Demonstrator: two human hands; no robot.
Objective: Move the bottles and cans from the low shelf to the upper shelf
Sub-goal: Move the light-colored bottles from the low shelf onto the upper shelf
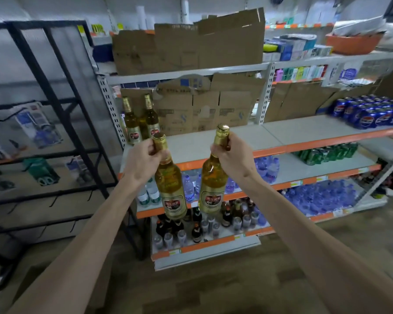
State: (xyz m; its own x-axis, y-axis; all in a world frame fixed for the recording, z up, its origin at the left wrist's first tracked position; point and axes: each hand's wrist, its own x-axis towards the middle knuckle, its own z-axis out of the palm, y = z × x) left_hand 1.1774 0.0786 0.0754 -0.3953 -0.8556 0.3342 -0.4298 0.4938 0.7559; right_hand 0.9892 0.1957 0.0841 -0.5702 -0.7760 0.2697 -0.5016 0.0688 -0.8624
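My left hand (143, 162) grips the gold-foil neck of a golden beer bottle (171, 191), which hangs in the air in front of the shelves. My right hand (233, 157) holds a second golden bottle (212, 189) the same way, by its neck. Both bottles hang at about the height of the upper shelf's (213, 141) orange front edge. Two matching golden bottles (141, 123) stand upright at the left end of that upper shelf. The low shelf (204, 245) near the floor carries several dark bottles and silver cans (213, 225).
Flattened cardboard (202, 109) lines the back of the upper shelf. Blue cans (370, 114) fill its right end. Water bottles (191, 182) and green cans (327, 152) sit on the middle shelves. A black metal rack (61, 123) stands at the left.
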